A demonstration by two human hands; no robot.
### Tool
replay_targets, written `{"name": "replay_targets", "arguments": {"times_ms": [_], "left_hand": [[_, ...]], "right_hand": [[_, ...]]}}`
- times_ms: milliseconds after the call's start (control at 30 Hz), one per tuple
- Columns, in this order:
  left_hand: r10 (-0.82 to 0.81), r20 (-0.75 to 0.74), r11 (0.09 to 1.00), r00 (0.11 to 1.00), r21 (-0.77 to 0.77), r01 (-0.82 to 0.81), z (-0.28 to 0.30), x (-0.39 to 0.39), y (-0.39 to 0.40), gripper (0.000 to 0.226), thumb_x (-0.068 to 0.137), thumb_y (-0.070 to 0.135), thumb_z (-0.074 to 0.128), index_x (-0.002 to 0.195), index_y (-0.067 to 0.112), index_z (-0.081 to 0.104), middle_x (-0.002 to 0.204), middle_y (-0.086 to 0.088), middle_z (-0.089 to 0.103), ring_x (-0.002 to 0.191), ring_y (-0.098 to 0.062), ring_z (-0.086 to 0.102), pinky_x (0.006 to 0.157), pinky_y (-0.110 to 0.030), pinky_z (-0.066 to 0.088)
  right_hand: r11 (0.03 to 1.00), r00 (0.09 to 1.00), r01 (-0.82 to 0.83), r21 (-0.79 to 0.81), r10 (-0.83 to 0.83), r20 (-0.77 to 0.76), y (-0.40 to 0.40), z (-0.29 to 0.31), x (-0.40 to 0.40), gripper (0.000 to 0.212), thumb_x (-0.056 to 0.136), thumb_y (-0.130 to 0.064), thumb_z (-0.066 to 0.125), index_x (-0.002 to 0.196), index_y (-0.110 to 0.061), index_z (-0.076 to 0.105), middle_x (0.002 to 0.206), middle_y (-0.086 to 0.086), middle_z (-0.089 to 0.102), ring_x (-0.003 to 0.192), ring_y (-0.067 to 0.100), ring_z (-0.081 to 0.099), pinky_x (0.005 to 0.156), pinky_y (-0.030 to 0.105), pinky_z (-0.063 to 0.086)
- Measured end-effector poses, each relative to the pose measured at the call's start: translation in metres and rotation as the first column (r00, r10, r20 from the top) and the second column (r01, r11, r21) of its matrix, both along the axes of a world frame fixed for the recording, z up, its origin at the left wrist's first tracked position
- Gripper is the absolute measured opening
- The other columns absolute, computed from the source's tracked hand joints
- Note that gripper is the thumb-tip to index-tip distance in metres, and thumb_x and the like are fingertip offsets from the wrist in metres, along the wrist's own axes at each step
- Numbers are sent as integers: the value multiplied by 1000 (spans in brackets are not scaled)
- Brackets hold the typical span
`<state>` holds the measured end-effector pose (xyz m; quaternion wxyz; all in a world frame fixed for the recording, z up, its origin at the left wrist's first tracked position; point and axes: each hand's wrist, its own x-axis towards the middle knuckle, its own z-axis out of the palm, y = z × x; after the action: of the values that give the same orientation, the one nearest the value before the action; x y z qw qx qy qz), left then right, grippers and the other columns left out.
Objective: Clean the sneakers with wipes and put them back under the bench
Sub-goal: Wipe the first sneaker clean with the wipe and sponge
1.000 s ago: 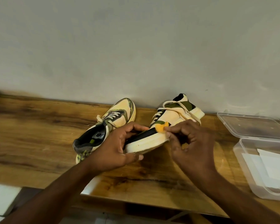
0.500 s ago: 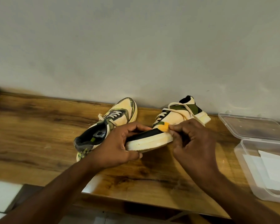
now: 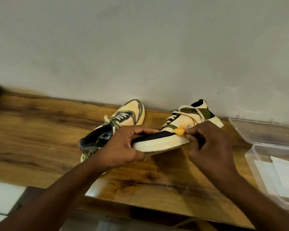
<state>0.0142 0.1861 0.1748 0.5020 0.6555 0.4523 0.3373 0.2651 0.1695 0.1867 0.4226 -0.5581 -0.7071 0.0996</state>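
Two cream, green and black sneakers are on the wooden bench (image 3: 40, 130). My left hand (image 3: 122, 145) grips the toe end of the right sneaker (image 3: 177, 130) and holds it tilted, toe raised toward me. My right hand (image 3: 210, 144) pinches a small crumpled wipe (image 3: 179, 131) that looks yellow-orange, pressed against that sneaker's side just above the sole. The other sneaker (image 3: 117, 124) lies flat on the bench to the left, partly hidden behind my left hand.
An open clear plastic box (image 3: 257, 164) holding white wipes sits at the bench's right end, its lid (image 3: 264, 130) lying behind it by the wall. The grey wall runs close behind the sneakers. The bench's front edge is near me, tiled floor below.
The held sneaker has shifted slightly right and its toe has tipped up more. My right hand with the wipe has moved a little along the side of the sneaker.
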Motion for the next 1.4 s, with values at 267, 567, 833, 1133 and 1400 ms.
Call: {"name": "replay_targets", "arguments": {"times_ms": [267, 567, 833, 1133, 1400], "left_hand": [[92, 23, 996, 995, 10, -93, -2, 5, 2, 75, 56, -4, 71, 124, 26, 74, 123, 4, 77, 120, -17, 69, 99, -57, 57], [104, 32, 994, 994, 31, -105, -4, 5, 4, 75, 58, 0, 68, 128, 26, 74, 121, 6, 77, 117, -16, 71, 79, -36, 61], [118, 19, 991, 993, 57, -118, -4, 6, 3, 75, 54, -4, 68, 118, 35, 78, 119, 6, 78, 117, -16, 71, 95, -54, 60], [114, -22, 988, 993, 107, -111, -6, 8, 7, 72, 58, 1, 66, 124, 27, 75, 117, 7, 78, 113, -13, 72, 82, -33, 59], [103, -34, 983, 994, 155, -96, -7, 8, 7, 71, 59, 0, 66, 123, 29, 75, 120, 9, 77, 118, -12, 70, 95, -38, 59]], "right_hand": [[983, 986, -157, 98, 150, 73, -20, -1, -34, 20, 82, -2, 80, 98, -13, 78, 97, -7, 68, 89, 4, 62, 72, 14, 53], [995, 996, 84, -47, -85, -25, 13, -6, 8, 23, 82, -1, 81, 97, -18, 77, 92, -9, 68, 86, 5, 64, 74, 37, 62], [977, 981, -192, 87, 191, 27, -18, -2, -40, 24, 82, 0, 79, 102, -13, 77, 99, -7, 66, 91, 4, 61, 73, 16, 54], [995, 995, 98, -29, -99, -18, 14, -3, 4, 25, 83, -2, 80, 101, -19, 77, 96, -10, 70, 91, 4, 64, 77, 32, 62], [976, 984, -175, 130, 169, 61, -10, -7, -25, 23, 81, 0, 82, 101, -12, 78, 98, -4, 70, 90, 5, 63, 74, 18, 55]]}}
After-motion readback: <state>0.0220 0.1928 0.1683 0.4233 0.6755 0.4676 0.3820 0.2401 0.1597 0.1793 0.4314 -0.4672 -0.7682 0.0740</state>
